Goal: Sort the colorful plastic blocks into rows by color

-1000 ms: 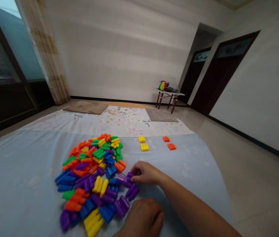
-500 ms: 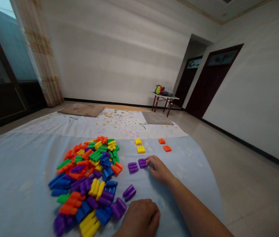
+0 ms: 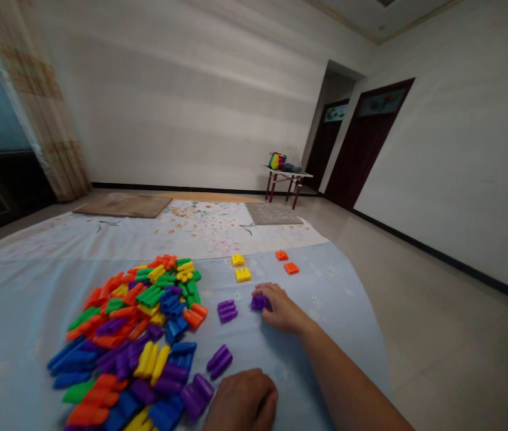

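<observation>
2 bare hands are busy at the near side of a cloth-covered surface [image 3: 325, 365]. 1 of them, the right hand [image 3: 278, 306], has its fingers and thumb clamped on 1 purple block [image 3: 259, 302], out on the blue cloth to the right of the big heap [image 3: 146, 305]. The left hand [image 3: 245, 398] rests in front, fingers curled together into a loose fist; whether anything is tucked inside, I cannot tell.

Just left of the gripped piece lies 1 loose purple block [image 3: 227, 311], and 2 more purple blocks [image 3: 219, 361] sit near the fist, the nearer beside the heap's edge. Farther out I count 2 yellow blocks [image 3: 243, 275] and, to their right, 2 orange blocks [image 3: 292, 268], each pair close together but apart. The heap mixes 5 colours: orange, green, yellow, blue and purple, too tangled to count from where I stand.

Beyond are 2 flat boards, 1 brown board [image 3: 125, 205] and 1 greyish patterned board [image 3: 273, 214]. By the wall, 1 small table [image 3: 293, 173] bears 1 multicoloured bag [image 3: 277, 160], its contents hidden, with something dark beside it.
</observation>
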`<state>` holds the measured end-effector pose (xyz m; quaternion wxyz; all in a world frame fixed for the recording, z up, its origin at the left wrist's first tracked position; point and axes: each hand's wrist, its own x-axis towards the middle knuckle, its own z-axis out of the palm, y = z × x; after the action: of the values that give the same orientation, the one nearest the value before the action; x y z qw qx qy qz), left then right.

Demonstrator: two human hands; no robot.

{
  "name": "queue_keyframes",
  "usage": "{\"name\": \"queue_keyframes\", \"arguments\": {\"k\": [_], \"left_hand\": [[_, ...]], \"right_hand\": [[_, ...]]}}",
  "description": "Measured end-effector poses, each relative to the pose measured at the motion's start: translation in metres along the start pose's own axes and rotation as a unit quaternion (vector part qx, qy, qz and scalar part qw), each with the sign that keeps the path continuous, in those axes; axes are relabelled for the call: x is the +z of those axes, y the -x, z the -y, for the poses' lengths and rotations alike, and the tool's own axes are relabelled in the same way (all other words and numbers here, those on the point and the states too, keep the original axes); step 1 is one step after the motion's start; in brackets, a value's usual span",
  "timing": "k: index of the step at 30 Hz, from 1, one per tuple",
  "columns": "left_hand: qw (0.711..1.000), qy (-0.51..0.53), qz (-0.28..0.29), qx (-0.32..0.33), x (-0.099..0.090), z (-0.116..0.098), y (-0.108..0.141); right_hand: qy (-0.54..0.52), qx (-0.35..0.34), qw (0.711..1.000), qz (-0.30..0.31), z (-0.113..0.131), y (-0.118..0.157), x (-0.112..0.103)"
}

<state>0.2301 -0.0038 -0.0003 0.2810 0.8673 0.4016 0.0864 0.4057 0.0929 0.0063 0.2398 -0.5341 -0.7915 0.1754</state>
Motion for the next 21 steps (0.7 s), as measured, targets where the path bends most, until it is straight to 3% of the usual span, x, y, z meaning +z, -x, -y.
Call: {"name": "queue_keyframes", "arguments": {"k": [6, 9, 12, 15, 21], "left_hand": [[1.000, 0.007, -0.005, 0.009, 0.002, 0.003, 0.000], [1.000, 0.006, -0.009, 0.011, 0.001, 0.003, 0.002], [1.000, 0.000, -0.010, 0.008, -0.001, 0.001, 0.002], [1.000, -0.004, -0.013, 0.001, -0.004, -0.002, 0.001], [1.000, -0.005, -0.009, -0.011, -0.008, -0.007, 0.003]], "right_hand": [[0.012, 0.051, 0.999, 0.001, -0.008, 0.004, -0.005], [0.021, 0.069, 0.997, -0.037, -0.017, 0.002, -0.014], [0.054, 0.118, 0.988, -0.080, -0.039, 0.005, -0.031], [0.085, 0.156, 0.980, -0.085, -0.067, 0.014, -0.046], [0.085, 0.163, 0.980, -0.079, -0.097, 0.026, -0.054]]}}
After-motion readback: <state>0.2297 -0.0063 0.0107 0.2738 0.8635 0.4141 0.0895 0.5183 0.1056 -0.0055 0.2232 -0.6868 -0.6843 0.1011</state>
